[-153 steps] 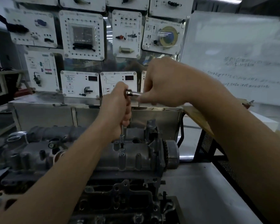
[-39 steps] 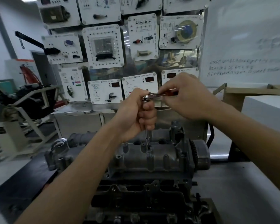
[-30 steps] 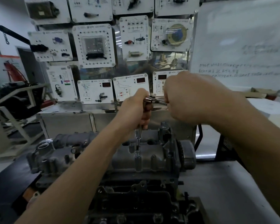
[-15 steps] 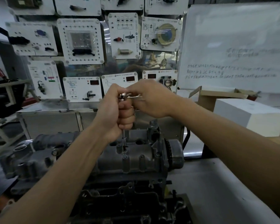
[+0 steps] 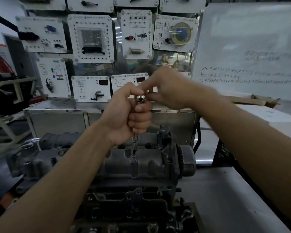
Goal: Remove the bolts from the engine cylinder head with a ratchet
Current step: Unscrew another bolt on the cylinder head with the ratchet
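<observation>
The grey engine cylinder head (image 5: 146, 163) lies across the bench in front of me. A chrome ratchet (image 5: 141, 99) stands on a long upright extension (image 5: 135, 142) whose socket sits on a bolt (image 5: 133, 155) on top of the head. My left hand (image 5: 124, 115) grips the extension just below the ratchet's head. My right hand (image 5: 166, 89) is blurred; its fingers are curled round the ratchet's handle, which it hides.
A panel of white training boards (image 5: 91, 37) stands behind the engine above a metal cabinet (image 5: 57, 121). A whiteboard (image 5: 249, 51) fills the right. The grey bench (image 5: 228, 199) extends right of the engine. A white box (image 5: 265, 113) sits at the far right.
My right hand has swung with the ratchet handle back and forth around the head. My left hand has kept its grip on the extension. The camera has shifted.
</observation>
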`<state>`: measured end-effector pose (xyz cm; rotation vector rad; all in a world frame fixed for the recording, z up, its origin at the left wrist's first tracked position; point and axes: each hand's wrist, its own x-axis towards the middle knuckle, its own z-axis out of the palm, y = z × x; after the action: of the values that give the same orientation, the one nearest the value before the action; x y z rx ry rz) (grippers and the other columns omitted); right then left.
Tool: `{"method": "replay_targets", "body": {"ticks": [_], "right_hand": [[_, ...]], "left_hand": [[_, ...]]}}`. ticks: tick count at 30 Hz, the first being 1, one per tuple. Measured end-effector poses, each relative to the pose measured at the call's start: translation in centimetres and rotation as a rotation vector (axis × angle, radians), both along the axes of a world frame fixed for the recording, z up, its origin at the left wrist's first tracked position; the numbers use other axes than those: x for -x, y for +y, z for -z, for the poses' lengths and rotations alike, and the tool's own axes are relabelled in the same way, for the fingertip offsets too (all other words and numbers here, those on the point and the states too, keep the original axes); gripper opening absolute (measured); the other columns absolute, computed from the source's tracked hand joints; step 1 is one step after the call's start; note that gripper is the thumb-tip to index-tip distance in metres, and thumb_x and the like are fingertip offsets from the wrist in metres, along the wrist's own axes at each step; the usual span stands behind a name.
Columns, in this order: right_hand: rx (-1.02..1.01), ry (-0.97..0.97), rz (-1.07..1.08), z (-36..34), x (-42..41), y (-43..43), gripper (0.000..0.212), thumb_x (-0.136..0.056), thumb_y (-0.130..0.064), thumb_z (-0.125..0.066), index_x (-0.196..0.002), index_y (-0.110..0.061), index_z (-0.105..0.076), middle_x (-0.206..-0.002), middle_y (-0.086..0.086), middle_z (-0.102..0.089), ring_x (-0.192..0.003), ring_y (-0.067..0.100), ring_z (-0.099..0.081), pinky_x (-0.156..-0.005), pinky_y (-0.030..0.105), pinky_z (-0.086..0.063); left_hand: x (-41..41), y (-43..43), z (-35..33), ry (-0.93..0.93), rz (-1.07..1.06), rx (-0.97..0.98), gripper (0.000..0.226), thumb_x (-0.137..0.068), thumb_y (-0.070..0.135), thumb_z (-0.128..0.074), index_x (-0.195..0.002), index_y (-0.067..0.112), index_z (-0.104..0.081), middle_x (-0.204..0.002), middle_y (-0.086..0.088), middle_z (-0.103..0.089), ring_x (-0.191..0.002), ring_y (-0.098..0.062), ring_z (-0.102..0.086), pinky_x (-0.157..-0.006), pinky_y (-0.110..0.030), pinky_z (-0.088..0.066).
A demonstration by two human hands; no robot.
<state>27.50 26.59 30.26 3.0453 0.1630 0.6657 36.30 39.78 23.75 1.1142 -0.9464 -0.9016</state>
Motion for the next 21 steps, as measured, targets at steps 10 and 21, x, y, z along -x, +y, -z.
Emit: {"method": "replay_targets", "body": {"ticks": [10, 21], "right_hand": [[0.043, -0.091, 0.055, 1.1, -0.5, 0.5, 0.017, -0.093, -0.024, -0.066, -0.105, -0.023, -0.078, -0.082, -0.009, -0.066, -0.081, 0.015, -0.061, -0.083, 0.041, -0.053], [-0.658, -0.247, -0.094, 5.1, 4.3, -0.6, 0.075, -0.075, -0.061, -0.076, -0.138, -0.028, -0.052, -0.115, -0.011, -0.068, -0.102, 0.004, -0.067, -0.093, 0.030, -0.057]], "left_hand": [[0.0, 0.1, 0.3, 0.001, -0.248, 0.047, 0.041, -0.091, 0.039, -0.032, -0.054, 0.022, -0.027, -0.049, 0.005, -0.015, -0.045, -0.014, -0.011, -0.044, -0.027, -0.013], [-1.3, 1.2, -0.7, -0.010, -0.504, 0.177, 0.041, -0.095, 0.035, -0.041, -0.056, 0.025, -0.035, -0.049, 0.007, -0.024, -0.044, -0.012, -0.019, -0.039, -0.024, -0.020]]}}
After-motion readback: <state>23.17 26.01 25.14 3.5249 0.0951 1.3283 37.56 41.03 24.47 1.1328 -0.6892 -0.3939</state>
